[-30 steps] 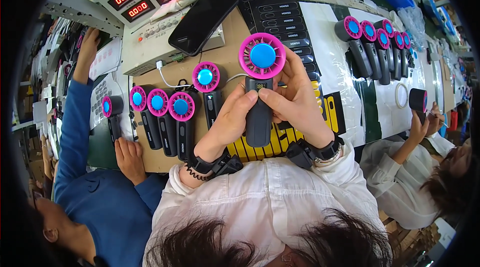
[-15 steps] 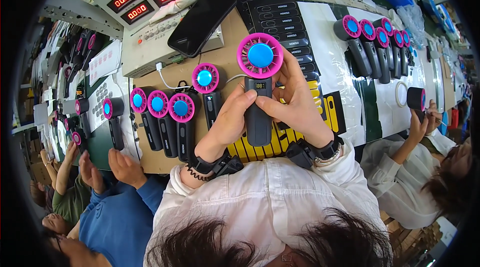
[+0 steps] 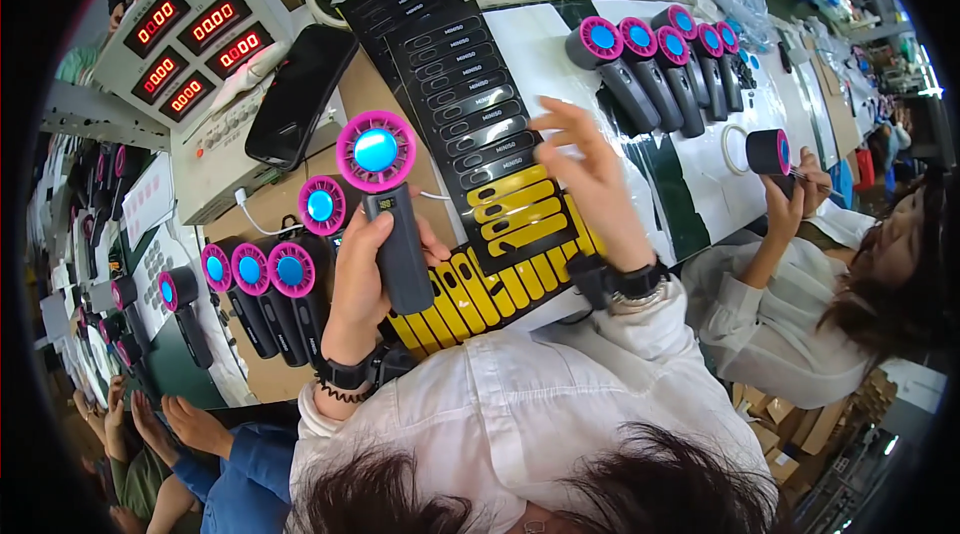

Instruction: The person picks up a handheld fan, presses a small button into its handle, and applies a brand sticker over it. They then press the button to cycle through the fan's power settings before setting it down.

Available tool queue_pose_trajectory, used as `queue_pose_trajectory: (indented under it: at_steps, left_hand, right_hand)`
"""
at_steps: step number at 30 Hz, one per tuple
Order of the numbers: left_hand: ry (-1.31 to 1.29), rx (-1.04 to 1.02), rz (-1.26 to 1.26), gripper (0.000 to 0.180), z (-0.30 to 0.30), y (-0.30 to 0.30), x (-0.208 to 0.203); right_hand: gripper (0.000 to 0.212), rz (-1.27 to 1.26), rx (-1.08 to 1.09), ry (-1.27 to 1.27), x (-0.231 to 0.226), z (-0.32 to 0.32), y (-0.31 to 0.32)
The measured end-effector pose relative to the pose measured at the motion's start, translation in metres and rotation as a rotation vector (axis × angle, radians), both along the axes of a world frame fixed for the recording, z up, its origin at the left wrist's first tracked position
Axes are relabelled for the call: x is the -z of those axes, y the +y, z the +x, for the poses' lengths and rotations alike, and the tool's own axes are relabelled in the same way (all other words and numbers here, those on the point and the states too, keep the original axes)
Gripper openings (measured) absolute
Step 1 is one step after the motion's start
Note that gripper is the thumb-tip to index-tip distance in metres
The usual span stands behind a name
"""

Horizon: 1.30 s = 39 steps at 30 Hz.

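Observation:
My left hand (image 3: 358, 279) is wrapped round the dark grey handle of a handheld fan (image 3: 403, 254). The fan stands head up, with a pink grille, a blue centre disc and a small lit display. My right hand (image 3: 590, 174) is empty, its fingers apart, over the right side of a sheet of black stickers (image 3: 470, 79); whether it touches the sheet cannot be told. The sheet's near end shows yellow backing where strips are gone. A mostly yellow sheet (image 3: 520, 279) lies nearer me, partly behind the held fan. Another fan (image 3: 321, 206) stands just behind my left hand.
Several fans lie at left (image 3: 290, 274), more at far right (image 3: 670, 64). A meter box with red digits (image 3: 200, 44) and a black phone (image 3: 300, 94) sit back left, a white cable (image 3: 262, 219) near them. A co-worker at right holds a fan (image 3: 768, 154); a tape roll (image 3: 735, 149) lies close by.
My right hand has let go of the fan and moved to the sticker sheet. My left hand alone holds the fan now. The whole view has turned toward the right.

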State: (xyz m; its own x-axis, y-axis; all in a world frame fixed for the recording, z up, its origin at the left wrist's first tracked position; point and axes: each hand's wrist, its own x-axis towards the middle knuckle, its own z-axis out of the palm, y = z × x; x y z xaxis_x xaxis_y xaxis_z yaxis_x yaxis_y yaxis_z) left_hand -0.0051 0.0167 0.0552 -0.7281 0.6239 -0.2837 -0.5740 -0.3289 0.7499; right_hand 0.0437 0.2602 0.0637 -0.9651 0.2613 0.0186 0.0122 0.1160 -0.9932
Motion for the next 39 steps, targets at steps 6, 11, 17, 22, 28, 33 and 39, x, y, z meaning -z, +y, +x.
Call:
queue_pose_trajectory:
  at_steps: [6, 11, 17, 22, 28, 33, 39]
  left_hand:
    - [-0.048, -0.042, -0.081, 0.029, 0.003, 0.015, 0.006]
    - [-0.100, -0.060, -0.148, 0.030, 0.007, 0.020, 0.015]
    - [-0.149, -0.002, -0.091, 0.037, 0.004, 0.021, 0.005]
    - [-0.139, 0.013, -0.005, 0.037, 0.005, 0.020, 0.009]
    - [-0.229, -0.071, -0.047, 0.038, 0.001, 0.025, 0.027]
    - [-0.215, -0.118, -0.108, 0.038, 0.003, 0.026, 0.030]
    - [-0.187, -0.127, -0.136, 0.039, 0.008, 0.035, 0.030]
  right_hand:
    - [0.044, 0.428, 0.014, -0.254, 0.015, 0.029, 0.025]
    - [0.043, 0.140, -0.037, -0.239, 0.020, 0.036, 0.016]
    - [0.042, -0.028, 0.017, -0.091, 0.021, 0.043, 0.011]
    - [0.041, -0.120, -0.036, 0.011, 0.034, 0.045, -0.008]
    - [0.041, -0.009, -0.095, -0.059, 0.022, 0.050, -0.005]
    - [0.038, 0.255, -0.154, -0.143, 0.011, 0.051, 0.001]
    - [0.028, 0.795, 0.005, 0.184, 0.014, 0.040, -0.001]
